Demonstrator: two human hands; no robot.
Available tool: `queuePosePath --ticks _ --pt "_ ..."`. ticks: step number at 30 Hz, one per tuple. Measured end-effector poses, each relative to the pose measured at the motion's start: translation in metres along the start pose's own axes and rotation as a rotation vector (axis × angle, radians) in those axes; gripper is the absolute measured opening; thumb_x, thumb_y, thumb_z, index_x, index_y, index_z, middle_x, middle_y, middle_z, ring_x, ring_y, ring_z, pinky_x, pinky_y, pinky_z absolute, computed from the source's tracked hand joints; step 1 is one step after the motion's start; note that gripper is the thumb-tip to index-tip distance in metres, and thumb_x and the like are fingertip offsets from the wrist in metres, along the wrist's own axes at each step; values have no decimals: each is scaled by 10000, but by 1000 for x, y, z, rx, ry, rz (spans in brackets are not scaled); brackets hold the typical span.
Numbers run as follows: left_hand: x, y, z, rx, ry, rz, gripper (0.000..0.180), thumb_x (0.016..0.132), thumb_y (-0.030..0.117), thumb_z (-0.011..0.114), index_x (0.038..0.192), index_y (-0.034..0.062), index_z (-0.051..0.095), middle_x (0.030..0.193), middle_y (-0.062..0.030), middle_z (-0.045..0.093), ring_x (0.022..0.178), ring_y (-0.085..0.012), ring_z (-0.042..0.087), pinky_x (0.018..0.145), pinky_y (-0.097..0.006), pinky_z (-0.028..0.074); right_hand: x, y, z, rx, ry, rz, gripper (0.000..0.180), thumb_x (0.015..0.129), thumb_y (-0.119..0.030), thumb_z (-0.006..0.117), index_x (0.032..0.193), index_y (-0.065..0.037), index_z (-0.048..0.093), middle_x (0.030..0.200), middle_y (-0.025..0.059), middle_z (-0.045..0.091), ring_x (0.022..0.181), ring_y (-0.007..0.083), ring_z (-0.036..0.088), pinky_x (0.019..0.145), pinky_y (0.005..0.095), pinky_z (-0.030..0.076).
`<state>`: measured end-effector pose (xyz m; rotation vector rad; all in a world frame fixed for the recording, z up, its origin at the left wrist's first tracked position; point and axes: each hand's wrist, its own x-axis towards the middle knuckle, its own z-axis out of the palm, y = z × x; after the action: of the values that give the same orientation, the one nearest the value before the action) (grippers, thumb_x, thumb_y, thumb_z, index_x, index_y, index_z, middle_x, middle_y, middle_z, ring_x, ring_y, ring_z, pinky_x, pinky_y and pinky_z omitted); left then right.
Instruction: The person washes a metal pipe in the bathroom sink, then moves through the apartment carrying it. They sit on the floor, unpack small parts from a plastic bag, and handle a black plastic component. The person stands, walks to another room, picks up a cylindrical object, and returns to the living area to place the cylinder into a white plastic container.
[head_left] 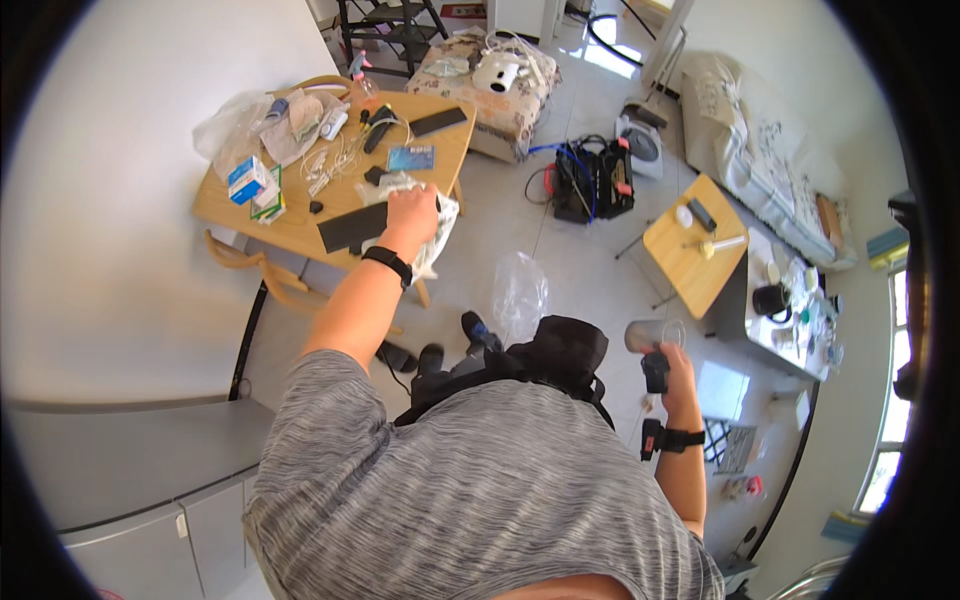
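Wooden table (pixel 300 225), rounded corners, at 11 o'clock: carries small boxes (pixel 252 186), white cables (pixel 335 155) and flat black pads (pixel 352 228). Left hand (pixel 412 213) rests at its near edge, fingers closed on a crumpled white cloth (pixel 438 228). Right hand (pixel 672 375), at 3 o'clock, grips a black handle (pixel 655 372) topped by a clear cylindrical cup (pixel 655 335). Small wooden table (pixel 690 250) lies beyond.

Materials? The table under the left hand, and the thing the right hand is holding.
Table: looks like light wood or wood laminate, matte, faint grain. Left hand presses a crumpled white cloth or wipe on it. Right hand holds a clear cup-like container, probably plastic, see-through.
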<state>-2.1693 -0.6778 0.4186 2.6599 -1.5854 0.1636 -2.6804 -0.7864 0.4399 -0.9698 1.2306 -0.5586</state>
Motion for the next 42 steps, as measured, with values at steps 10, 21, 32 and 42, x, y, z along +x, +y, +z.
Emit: queuePosePath --ticks 10,21,32,42 --pt "109 -54 76 -105 -194 -101 181 832 150 483 950 85 603 975 -169 652 941 -338 617 790 -470 470 150 -102 46 -115 -12 16 235 890 -220 550 946 -3 622 860 62 646 759 127 583 676 259 457" --pt "137 -57 79 -215 -457 -386 647 615 204 773 1206 81 540 1168 -162 571 1096 -340 536 933 -404 450 391 -230 108 32 -551 8 231 897 -167 510 1063 -10 546 1021 140 665 872 161 612 746 268 489" --pt "367 124 -68 -706 -44 -160 536 757 246 730 1208 25 543 1164 -152 597 1106 -281 563 948 -357 425 537 -388 147 -24 -1052 70 309 924 -202 453 1083 52 524 1016 201 657 951 239 624 830 312 494" --pt "551 215 -41 -1121 -340 38 887 601 293 842 1331 17 419 1172 -160 586 1064 -264 576 933 -348 437 583 -457 189 -36 -1155 47 313 930 -228 468 1088 30 547 967 130 664 874 169 609 804 283 479"
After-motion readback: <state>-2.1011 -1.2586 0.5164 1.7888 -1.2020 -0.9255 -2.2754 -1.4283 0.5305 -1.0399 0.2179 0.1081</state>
